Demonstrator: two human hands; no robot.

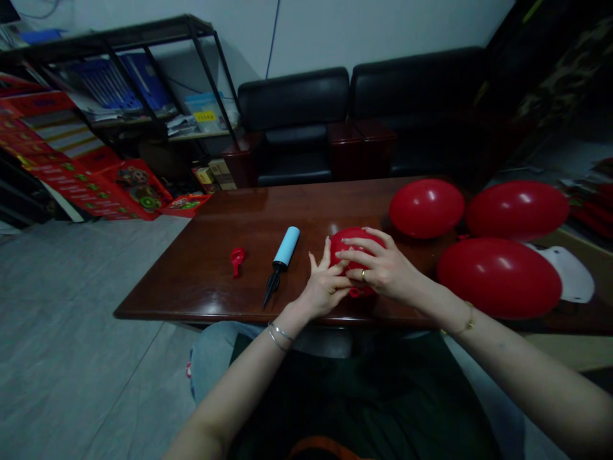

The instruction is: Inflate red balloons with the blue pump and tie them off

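A small inflated red balloon [341,241] rests at the front of the table between my two hands. My left hand [322,287] presses against its left and near side, fingers partly spread along it. Over the top and right side curve the fingers of my right hand [385,267]. The fingertips of both hands meet near the balloon's knot end [354,292], which pokes out below them. Left of my hands lies a hand pump [286,249] with a light blue barrel and black nozzle. A limp red balloon [237,257] lies farther left.
Inflated red balloons [426,207] sit on the right of the brown wooden table [211,223], beside a white flat piece [572,275]. Behind the table stand black sofas [294,105]. A metal shelf [191,29] and stacked red boxes [76,153] are at the left.
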